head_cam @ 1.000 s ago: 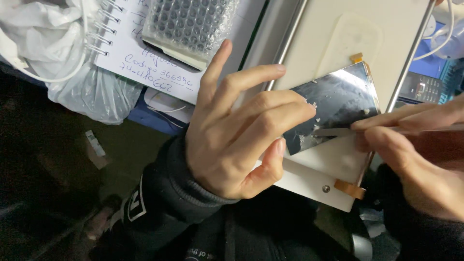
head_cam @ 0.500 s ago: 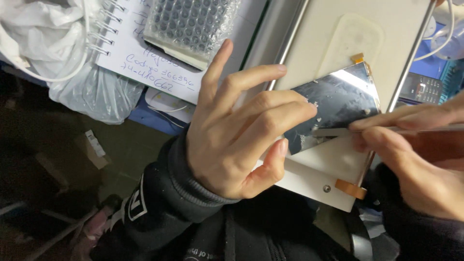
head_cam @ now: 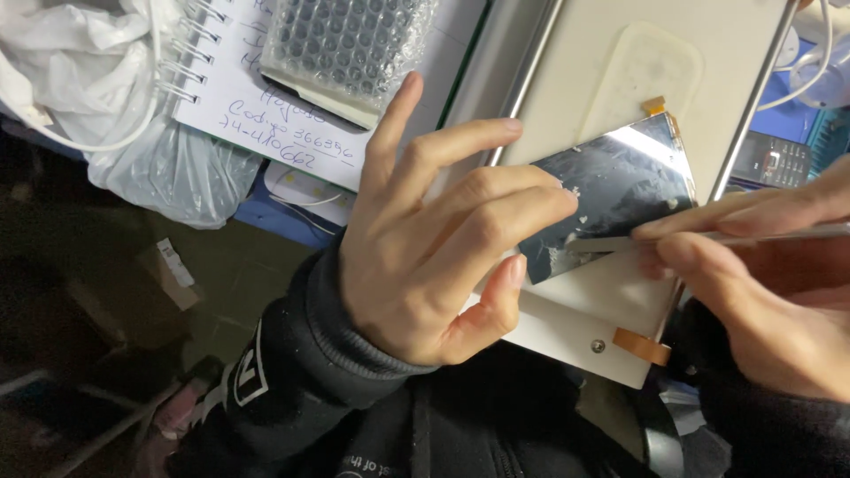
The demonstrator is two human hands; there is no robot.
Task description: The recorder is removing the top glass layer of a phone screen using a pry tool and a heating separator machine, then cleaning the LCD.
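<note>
- The left hand [head_cam: 434,239] gripped the white-backed display panel [head_cam: 611,190] (glass side up) above the bench [head_cam: 575,80].
- The right hand [head_cam: 761,292] pinched a thin metal blade [head_cam: 620,242] whose tip lay on the glass.

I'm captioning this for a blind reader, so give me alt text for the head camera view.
A left hand steadies a shiny display panel while the right hand presses a thin metal tool against its surface. Behind lie a spiral notebook, a bubble-wrap pouch and a plastic bag.
</note>
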